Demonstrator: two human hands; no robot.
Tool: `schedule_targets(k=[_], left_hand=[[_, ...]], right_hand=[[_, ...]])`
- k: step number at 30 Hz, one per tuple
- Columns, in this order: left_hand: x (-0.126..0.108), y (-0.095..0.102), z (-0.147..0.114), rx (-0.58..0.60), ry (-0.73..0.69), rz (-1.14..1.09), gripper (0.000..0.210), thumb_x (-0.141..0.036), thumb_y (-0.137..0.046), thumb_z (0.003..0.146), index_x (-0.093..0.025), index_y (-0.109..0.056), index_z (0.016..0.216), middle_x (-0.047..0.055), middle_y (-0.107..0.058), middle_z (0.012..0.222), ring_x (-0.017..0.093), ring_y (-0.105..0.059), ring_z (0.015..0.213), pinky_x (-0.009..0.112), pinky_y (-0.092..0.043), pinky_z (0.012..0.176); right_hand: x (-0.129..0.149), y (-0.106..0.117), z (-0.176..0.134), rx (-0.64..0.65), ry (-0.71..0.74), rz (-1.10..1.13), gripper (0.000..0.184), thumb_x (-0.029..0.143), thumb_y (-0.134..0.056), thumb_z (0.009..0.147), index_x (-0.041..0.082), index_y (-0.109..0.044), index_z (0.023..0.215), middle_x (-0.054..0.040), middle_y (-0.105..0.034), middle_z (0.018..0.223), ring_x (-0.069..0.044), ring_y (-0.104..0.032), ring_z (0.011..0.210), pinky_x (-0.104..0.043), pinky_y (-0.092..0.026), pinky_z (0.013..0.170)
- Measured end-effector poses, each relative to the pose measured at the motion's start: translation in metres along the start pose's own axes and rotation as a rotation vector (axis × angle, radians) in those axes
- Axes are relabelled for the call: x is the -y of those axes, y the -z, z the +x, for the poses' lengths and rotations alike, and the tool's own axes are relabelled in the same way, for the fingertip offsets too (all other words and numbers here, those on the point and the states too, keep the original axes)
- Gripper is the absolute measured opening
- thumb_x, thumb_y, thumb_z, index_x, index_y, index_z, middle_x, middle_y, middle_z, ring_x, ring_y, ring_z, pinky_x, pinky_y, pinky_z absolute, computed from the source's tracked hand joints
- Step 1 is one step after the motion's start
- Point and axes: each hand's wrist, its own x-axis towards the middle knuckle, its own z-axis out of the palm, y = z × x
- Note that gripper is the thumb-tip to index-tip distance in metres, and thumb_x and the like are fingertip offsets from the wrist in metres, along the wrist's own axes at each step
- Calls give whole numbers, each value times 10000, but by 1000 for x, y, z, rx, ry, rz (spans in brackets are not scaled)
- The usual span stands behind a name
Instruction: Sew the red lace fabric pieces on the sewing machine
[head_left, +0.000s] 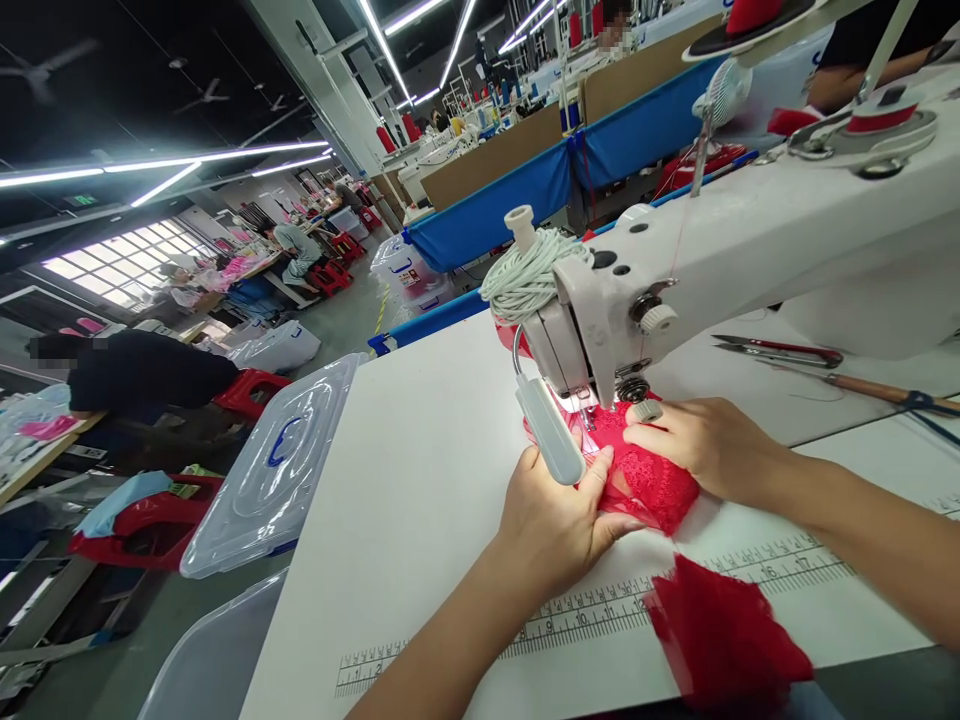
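Note:
A piece of red lace fabric [651,482] lies under the needle area of a white sewing machine [750,240], lit by the lamp there. My left hand [559,515] grips the fabric's near left side, thumb on top; some of its fingers are hidden behind the small grey lamp [551,430]. Curled at the lace's right edge, my right hand [705,445] pinches it just below a round knob of the machine. A second red fabric piece [724,630] hangs over the table's front edge, close to the lace.
The white table [375,500] carries a printed ruler [581,620]. Thread snips [780,350] and a wooden-handled tool [885,388] lie right of the machine head. Left of the table stands a lidded clear plastic bin [285,460]. Other people sit at workstations beyond.

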Motion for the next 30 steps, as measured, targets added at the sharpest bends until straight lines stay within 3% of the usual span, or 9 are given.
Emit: schedule_targets(k=[6, 9, 12, 26, 30], left_hand=[[2, 0, 2, -8, -27, 16, 672, -665, -345, 968, -149, -654, 1266, 171, -686, 1122, 289, -634, 964, 409, -505, 804], [-3, 1, 2, -17, -38, 19, 766, -687, -246, 973, -96, -649, 1248, 189, -675, 1152, 280, -639, 980, 375, -505, 775], [-6, 0, 1, -31, -40, 18, 835, -712, -179, 961, -79, -650, 1232, 198, -679, 1135, 255, -650, 898, 367, -492, 761], [-6, -2, -3, -30, -30, 19, 840, -756, -258, 925, -91, -641, 1267, 167, -711, 955, 281, -645, 902, 395, -463, 784], [-5, -3, -3, -39, -25, 24, 845, -748, -230, 933, -93, -641, 1272, 191, -697, 1083, 287, -643, 962, 416, -460, 836]], right_hand=[[0, 8, 3, 83, 20, 112, 273, 40, -377, 853, 212, -583, 803, -15, -581, 750, -135, -452, 596, -270, -263, 488], [1, 4, 2, 28, 59, 129, 280, 24, -361, 843, 210, -492, 680, 12, -507, 629, -127, -391, 545, -269, -247, 487], [2, -2, -1, -8, 47, 105, 255, 15, -369, 801, 213, -418, 649, 11, -491, 644, -128, -351, 536, -274, -231, 485], [-1, -5, -3, -28, 39, 59, 221, 13, -379, 752, 224, -393, 686, 2, -516, 700, -132, -360, 542, -272, -204, 490], [0, 0, 1, 9, 51, 51, 225, 4, -380, 741, 218, -410, 682, -2, -530, 695, -130, -384, 542, -266, -210, 476]])
